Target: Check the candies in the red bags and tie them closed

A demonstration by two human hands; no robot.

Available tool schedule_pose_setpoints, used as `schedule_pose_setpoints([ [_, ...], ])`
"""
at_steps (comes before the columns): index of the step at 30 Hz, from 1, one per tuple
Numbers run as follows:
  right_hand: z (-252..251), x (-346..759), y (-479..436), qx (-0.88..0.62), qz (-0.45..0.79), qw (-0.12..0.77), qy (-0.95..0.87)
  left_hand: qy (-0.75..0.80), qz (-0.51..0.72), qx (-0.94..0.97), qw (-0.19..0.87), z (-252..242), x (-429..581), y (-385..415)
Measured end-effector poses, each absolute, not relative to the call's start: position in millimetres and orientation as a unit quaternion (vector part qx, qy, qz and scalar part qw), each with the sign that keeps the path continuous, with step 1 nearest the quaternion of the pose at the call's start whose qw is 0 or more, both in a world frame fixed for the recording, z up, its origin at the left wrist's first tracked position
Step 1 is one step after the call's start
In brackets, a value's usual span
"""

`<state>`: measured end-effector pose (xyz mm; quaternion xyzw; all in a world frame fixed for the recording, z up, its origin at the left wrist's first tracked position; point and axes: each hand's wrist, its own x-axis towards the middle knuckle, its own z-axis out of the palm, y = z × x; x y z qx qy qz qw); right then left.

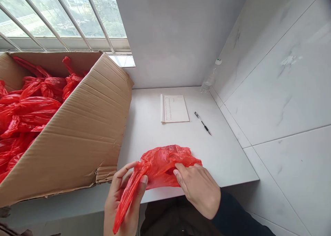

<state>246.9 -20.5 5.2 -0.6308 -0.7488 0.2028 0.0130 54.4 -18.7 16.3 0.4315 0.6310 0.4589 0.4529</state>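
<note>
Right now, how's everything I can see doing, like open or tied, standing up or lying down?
Red bag: crumpled, its narrow end bunched
Left hand: holding the bunched end
Right hand: on the wider part, grip partly hidden
Cardboard box: open on top, creased
Red bundles: piled inside the box, some knotted
Notebook: lying flat, marked page up
Pen: lying down
Bottle: standing, cap on

Nothing legible. Notepad (179,109): small dark marks, like writing, in two long columns down the left part of the page, shorter bits toward the top; too small to read. Cap (218,61) of the clear plastic bottle (209,80): green mark on white, undecipherable.
</note>
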Motion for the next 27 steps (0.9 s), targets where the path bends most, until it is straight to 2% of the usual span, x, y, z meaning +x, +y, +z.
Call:
schedule_pose_setpoints([
  [4,10,245,-9,-0.672,0.21,-0.019,-0.71,0.604,0.438,0.421,0.516,7,48,-18],
  [8,17,238,-5,-0.635,0.146,0.097,-0.753,0.611,0.413,0.433,0.518,0,46,-17],
  [10,17,231,-2,-0.573,0.134,0.124,-0.799,0.63,0.414,0.43,0.497,-1,48,-14],
  [13,11,221,9,-0.534,0.175,0.044,-0.826,0.648,0.483,0.339,0.481,2,55,-6],
  [16,-2,218,25,-0.574,0.192,-0.04,-0.795,0.62,0.547,0.223,0.516,8,63,1],
  [27,-33,229,39,-0.59,0.211,0.033,-0.779,0.575,0.568,0.18,0.561,2,63,0],
])
